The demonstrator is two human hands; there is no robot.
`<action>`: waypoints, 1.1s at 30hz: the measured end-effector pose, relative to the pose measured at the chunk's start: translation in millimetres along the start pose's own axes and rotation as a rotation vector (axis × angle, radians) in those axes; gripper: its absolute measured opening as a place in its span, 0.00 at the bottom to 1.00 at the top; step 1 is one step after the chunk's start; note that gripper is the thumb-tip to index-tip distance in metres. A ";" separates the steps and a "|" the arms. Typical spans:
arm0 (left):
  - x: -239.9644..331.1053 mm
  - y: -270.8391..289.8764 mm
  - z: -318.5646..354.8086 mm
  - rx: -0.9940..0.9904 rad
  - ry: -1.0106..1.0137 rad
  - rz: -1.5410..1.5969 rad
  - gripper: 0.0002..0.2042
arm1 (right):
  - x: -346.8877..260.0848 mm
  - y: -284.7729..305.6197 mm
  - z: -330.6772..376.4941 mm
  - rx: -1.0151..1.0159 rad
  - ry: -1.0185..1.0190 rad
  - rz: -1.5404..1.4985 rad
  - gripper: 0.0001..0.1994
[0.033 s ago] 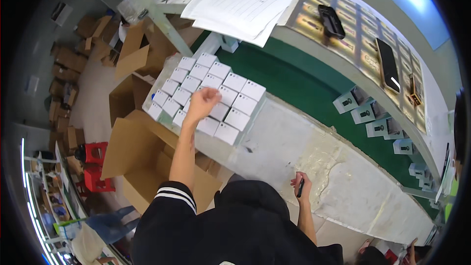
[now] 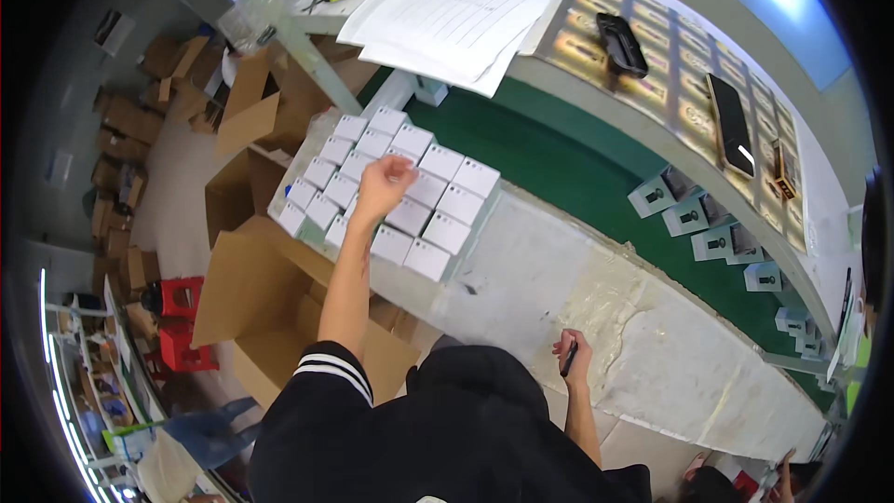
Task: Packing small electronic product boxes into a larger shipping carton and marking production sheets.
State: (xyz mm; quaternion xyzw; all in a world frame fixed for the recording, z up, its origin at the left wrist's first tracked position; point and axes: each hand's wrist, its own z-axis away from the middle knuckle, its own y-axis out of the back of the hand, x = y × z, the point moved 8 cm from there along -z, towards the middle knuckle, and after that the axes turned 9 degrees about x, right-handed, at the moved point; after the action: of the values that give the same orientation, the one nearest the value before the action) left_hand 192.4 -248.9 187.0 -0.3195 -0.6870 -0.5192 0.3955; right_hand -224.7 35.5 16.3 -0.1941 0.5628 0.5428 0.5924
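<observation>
A block of several small white boxes stands in tight rows at the left end of the film-covered table. My left hand reaches out over the block, fingers curled down onto a box near its middle; whether it grips that box is unclear. My right hand rests at the table's near edge, closed around a black pen. My dark top with a striped cuff fills the lower middle of the view.
Open cardboard cartons stand on the floor to the left, red crates beyond them. A green mat runs behind the boxes, with grey open boxes at the right. The raised shelf carries paper sheets and black devices.
</observation>
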 end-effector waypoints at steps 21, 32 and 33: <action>-103.6 -182.5 -302.5 0.490 -0.899 -0.393 0.16 | -4.9 -1.1 17.4 0.235 -0.357 0.229 0.10; -159.3 -150.5 -323.6 0.509 -0.807 -0.435 0.17 | -7.4 -26.1 4.3 0.174 -0.339 0.254 0.09; -157.8 -148.1 -324.5 0.506 -0.809 -0.441 0.17 | -5.6 -26.8 4.3 0.174 -0.346 0.246 0.09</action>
State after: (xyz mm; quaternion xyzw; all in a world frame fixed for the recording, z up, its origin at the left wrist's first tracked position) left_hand 211.4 -604.9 28.7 -0.2370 -0.9395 -0.2432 0.0445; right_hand -198.5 27.8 12.2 0.0241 0.5168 0.5856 0.6240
